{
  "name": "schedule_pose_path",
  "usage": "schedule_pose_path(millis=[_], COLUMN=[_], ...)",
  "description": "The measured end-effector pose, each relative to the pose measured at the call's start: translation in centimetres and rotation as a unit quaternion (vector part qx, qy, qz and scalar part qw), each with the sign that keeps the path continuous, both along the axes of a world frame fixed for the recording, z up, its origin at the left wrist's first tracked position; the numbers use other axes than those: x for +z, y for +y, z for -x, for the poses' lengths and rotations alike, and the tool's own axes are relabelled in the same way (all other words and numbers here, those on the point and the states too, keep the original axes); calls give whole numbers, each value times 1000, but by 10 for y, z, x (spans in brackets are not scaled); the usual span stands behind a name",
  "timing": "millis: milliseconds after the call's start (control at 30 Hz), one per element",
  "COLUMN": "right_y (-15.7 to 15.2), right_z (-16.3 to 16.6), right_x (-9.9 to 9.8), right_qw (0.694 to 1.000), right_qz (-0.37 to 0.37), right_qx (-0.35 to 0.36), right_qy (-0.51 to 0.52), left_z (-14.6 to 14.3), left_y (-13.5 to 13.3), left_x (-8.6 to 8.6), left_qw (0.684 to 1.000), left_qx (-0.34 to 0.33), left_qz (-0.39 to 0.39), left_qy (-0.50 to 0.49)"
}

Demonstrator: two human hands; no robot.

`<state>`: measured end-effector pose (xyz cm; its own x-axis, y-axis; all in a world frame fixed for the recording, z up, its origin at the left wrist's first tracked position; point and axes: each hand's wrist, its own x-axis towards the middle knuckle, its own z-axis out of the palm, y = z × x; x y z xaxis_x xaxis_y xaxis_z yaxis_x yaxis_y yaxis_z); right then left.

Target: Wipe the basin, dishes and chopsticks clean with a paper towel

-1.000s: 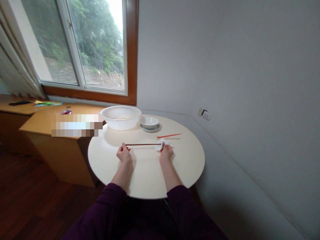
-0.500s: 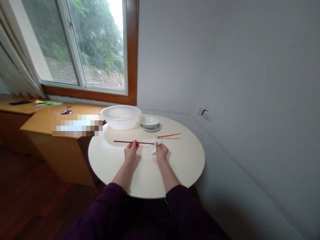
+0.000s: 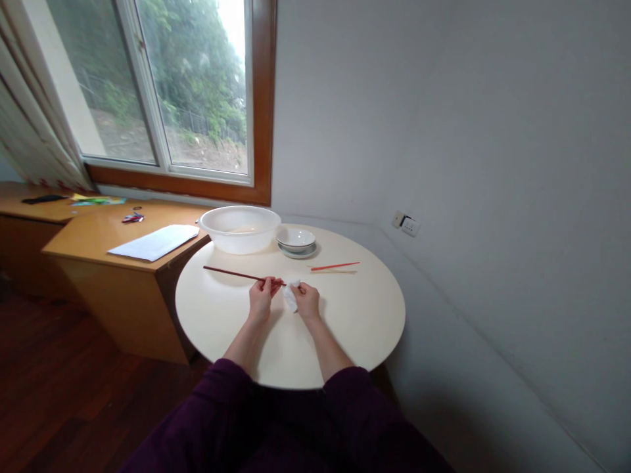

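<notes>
My left hand (image 3: 261,297) pinches a dark brown chopstick (image 3: 231,272) near its right end, above the round cream table (image 3: 355,322). The stick points left and slightly away, toward the big bowl. My right hand (image 3: 306,302) is closed on a small white tissue (image 3: 290,294), right beside the left hand at the stick's near end. Both hands are close together at the table's middle.
A large white basin (image 3: 239,228) and a small white bowl on a saucer (image 3: 295,240) stand at the table's far side. A red chopstick (image 3: 334,266) and a pale one lie to the right. A wooden cabinet (image 3: 93,253) with a paper sheet (image 3: 154,242) stands left, under the window.
My hands have drawn together: the right hand slid the tissue leftward along the chopstick, and the left hand shifted right along it. The stick now sticks out far to the left.
</notes>
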<state>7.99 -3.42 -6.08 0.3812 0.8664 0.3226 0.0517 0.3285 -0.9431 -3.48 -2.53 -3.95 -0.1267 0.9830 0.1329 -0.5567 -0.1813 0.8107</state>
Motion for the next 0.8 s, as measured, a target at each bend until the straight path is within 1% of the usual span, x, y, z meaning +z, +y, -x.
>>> schedule_pose_path(millis=[100, 200, 300, 433, 533, 667, 800], right_y=[2, 6, 11, 16, 18, 18, 15], right_z=[-3, -6, -8, -11, -13, -13, -7], right_x=[-1, -3, -6, -9, -8, -6, -2], right_qw=[1000, 998, 993, 979, 963, 945, 933], right_qz=[6, 14, 22, 30, 24, 9, -2], right_qx=[-4, -8, -7, -15, -19, -5, 35], right_qy=[16, 56, 112, 203, 266, 327, 359], left_z=[3, 6, 7, 6, 4, -1, -5], left_y=[-1, -4, -8, -11, -11, -16, -21], left_x=[3, 7, 9, 7, 5, 4, 5], left_qw=[999, 994, 986, 972, 954, 921, 884], left_qx=[45, 92, 111, 97, 83, 69, 55], left_qz=[-15, -33, -48, -70, -91, -131, -164], left_qy=[23, 55, 111, 202, 273, 361, 434])
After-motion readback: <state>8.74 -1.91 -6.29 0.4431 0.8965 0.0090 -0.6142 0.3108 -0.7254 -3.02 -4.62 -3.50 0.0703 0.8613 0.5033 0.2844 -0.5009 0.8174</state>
